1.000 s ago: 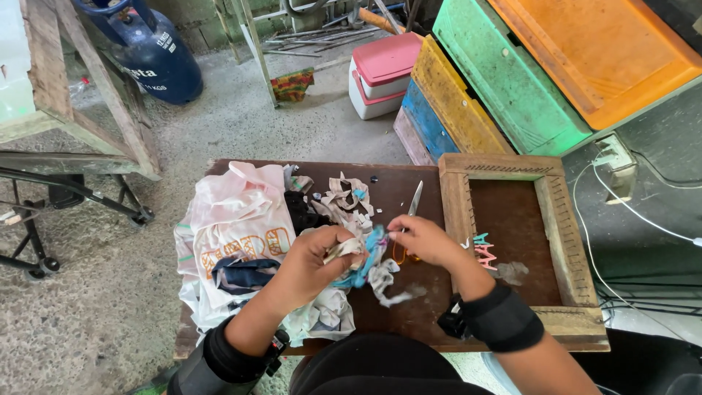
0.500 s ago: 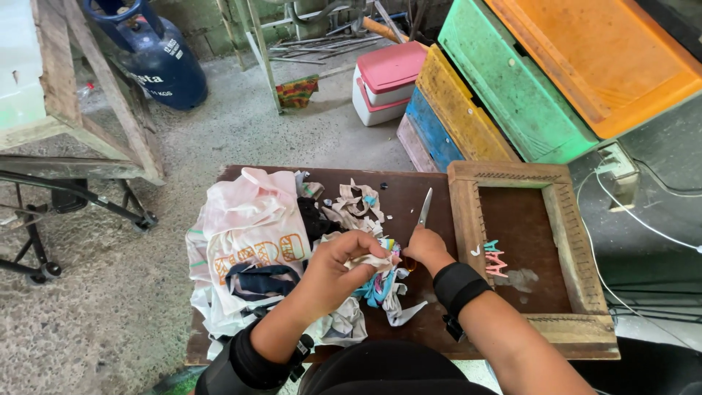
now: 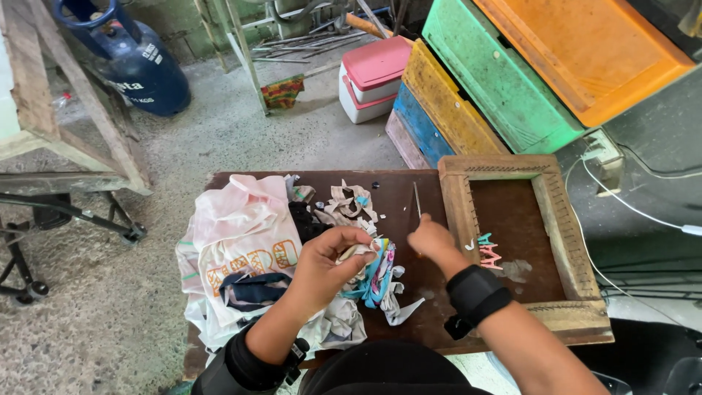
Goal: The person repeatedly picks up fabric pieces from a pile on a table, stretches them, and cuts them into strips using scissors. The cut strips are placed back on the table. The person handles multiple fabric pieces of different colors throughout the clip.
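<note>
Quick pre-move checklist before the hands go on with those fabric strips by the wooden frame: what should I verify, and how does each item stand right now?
1. Left hand has a firm hold on the bundle of fabric strips: ok, fingers are closed around it.
2. Right hand grips the thin metal tool: cannot tell, the hand covers its lower end.
3. Wooden frame lies flat on the table: ok.
4. Strips already on the frame's left row of nails: ok, a few coloured ones are in place.
5. Spare material within reach: ok, the pile of cloth and the scraps lie beside the left hand.
</note>
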